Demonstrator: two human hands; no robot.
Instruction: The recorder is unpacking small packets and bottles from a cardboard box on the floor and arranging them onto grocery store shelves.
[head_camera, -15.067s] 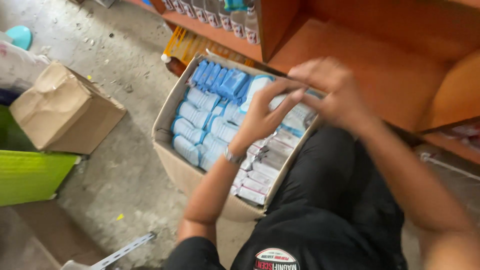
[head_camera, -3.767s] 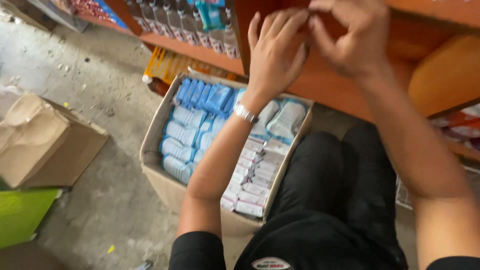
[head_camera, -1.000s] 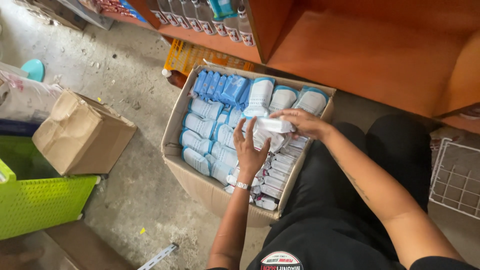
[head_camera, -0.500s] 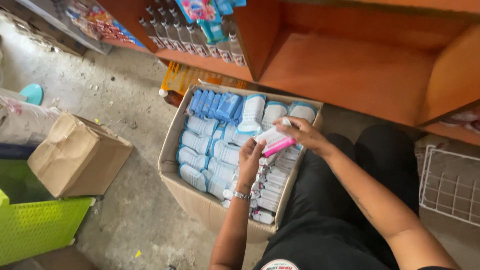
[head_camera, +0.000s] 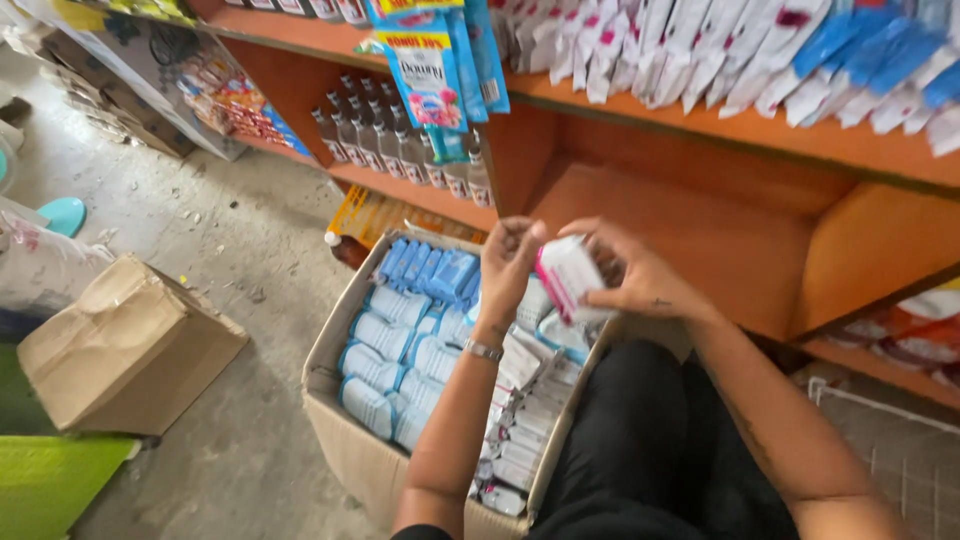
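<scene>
Now | right hand (head_camera: 640, 280) grips small white box with pink end (head_camera: 568, 278), long axis upright, above open cardboard carton's far-right corner (head_camera: 600, 345) | left hand (head_camera: 508, 262) loosely curled, empty, just beside box's left | bare orange wooden shelf (head_camera: 700, 240) directly behind.

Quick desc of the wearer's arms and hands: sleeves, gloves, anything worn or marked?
Both forearms are bare: no sleeves in view, no gloves. The left hand has a thin silver-coloured metal bracelet or watch band around the wrist. The right hand wears nothing visible; small dark marks, possibly tattoos, show near its wrist and along the forearm.
</scene>
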